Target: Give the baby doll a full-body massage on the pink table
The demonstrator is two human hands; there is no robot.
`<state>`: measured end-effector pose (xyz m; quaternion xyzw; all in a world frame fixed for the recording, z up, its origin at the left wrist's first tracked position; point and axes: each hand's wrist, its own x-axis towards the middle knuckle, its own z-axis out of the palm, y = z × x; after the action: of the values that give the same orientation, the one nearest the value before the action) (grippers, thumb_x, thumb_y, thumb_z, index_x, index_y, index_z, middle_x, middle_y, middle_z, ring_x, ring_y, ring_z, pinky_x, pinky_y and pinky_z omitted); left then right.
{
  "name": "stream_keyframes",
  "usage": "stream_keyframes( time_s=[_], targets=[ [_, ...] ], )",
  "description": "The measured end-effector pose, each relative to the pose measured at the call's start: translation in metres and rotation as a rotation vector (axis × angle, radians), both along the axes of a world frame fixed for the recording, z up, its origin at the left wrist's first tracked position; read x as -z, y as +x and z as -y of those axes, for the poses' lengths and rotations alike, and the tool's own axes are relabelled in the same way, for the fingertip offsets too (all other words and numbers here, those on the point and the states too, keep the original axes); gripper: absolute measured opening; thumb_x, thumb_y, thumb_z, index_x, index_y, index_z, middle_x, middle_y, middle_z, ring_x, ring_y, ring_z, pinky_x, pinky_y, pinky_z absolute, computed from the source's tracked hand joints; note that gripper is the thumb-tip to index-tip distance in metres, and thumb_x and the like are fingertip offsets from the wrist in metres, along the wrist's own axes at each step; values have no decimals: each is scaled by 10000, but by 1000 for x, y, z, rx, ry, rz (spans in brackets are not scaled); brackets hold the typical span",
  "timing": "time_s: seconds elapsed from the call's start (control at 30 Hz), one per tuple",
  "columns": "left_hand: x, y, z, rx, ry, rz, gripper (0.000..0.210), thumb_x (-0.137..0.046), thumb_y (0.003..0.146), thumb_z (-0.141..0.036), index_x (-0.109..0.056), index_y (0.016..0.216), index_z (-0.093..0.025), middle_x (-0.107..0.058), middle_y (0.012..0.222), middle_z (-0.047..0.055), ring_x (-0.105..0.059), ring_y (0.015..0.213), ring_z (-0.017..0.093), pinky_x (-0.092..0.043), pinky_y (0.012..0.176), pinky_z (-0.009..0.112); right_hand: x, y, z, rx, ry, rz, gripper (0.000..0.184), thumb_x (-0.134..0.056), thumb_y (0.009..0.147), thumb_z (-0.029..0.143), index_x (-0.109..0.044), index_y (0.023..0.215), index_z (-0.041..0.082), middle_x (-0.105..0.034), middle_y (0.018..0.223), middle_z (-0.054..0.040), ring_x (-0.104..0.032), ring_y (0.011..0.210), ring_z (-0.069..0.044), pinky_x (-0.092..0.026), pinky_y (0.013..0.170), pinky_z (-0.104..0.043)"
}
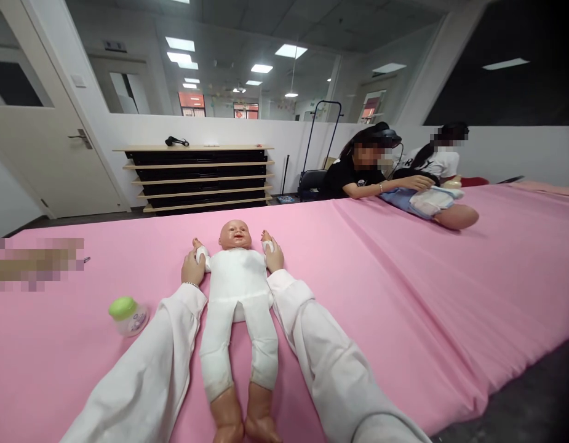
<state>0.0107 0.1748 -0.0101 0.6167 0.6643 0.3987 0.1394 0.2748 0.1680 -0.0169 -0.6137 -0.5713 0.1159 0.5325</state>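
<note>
A baby doll with a white cloth body lies face up on the pink-covered table, its feet towards me. My left hand is wrapped round the doll's arm on the left side, near its wrist. On the other side my right hand grips the doll's other arm in the same way. The doll's small hands stick out past my fingers. To the left of my left sleeve stands a small clear jar with a green lid.
Across the table on the right, a person in black handles another doll in blue and white cloth. Another person in white sits beyond. Against the far wall is a low shelf rack. Folds run along the cloth at right.
</note>
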Motion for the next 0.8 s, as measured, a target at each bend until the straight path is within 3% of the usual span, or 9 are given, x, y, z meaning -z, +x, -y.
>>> stream_keyframes(
  time_s=[0.17, 0.43, 0.53, 0.67, 0.73, 0.8],
  targets=[
    [0, -2, 2, -10, 28, 39, 439, -380, 823, -339, -458, 1196, -122, -535, 1163, 144, -474, 1115, 265, -382, 914, 380, -5, -6, 2, -8, 71, -94, 555, -141, 888, 453, -384, 1285, 151, -531, 1208, -75, -491, 1082, -160, -363, 942, -299],
    [-4, 0, 7, -37, 73, 120, 436, -421, 802, -315, -448, 1201, -140, -533, 1157, 136, -477, 1118, 253, -378, 937, 378, -15, -8, 14, -19, 214, -82, 528, -179, 883, 416, -296, 1337, 172, -416, 1313, -87, -403, 1175, -173, -288, 1006, -361],
    [-9, 3, 15, -76, 120, 175, 530, -433, 798, -302, -317, 1289, -138, -479, 1223, 139, -493, 1105, 226, -404, 921, 336, -17, -8, 23, -11, 328, -29, 555, -257, 869, 406, -228, 1363, 156, -333, 1349, -117, -323, 1243, -195, -250, 1036, -392],
    [-17, 3, 31, -91, 160, 286, 787, -493, 767, -254, 10, 1365, -162, -437, 1246, 145, -588, 935, 182, -499, 754, 277, -20, -1, 46, -146, 385, 34, 721, -394, 814, 408, -63, 1392, 133, -335, 1353, -141, -333, 1254, -198, -314, 1018, -390],
    [-21, -1, 40, -50, 201, 344, 858, -569, 703, -205, -14, 1357, -179, -428, 1250, 135, -586, 935, 182, -510, 727, 260, -21, 5, 61, -268, 360, 53, 838, -488, 765, 390, 0, 1396, 133, -424, 1302, -133, -409, 1206, -193, -357, 994, -375],
    [-21, -9, 48, 33, 232, 345, 796, -610, 664, -192, -161, 1320, -183, -414, 1264, 124, -540, 1030, 207, -506, 770, 273, -21, 13, 75, -365, 237, -16, 893, -590, 694, 361, -86, 1394, 132, -506, 1232, -120, -460, 1162, -202, -376, 984, -369]
  ],
)
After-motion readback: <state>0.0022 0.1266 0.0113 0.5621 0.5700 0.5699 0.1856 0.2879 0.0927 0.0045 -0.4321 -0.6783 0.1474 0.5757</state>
